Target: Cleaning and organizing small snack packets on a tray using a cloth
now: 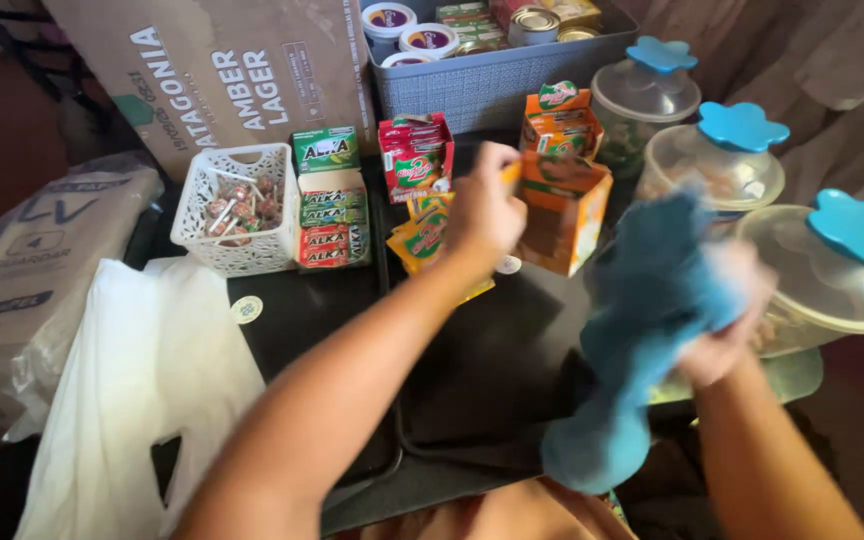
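Left hand grips orange box; right hand clutches blue cloth (blurred), jars beside.

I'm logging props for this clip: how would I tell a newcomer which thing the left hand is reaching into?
Start at the grey basket at the table's back edge. Just in front of it stands an orange carton, its open face toward the camera, with the left hand at its left edge. It is the only orange box, between the red carton and the blue-lidded jars.
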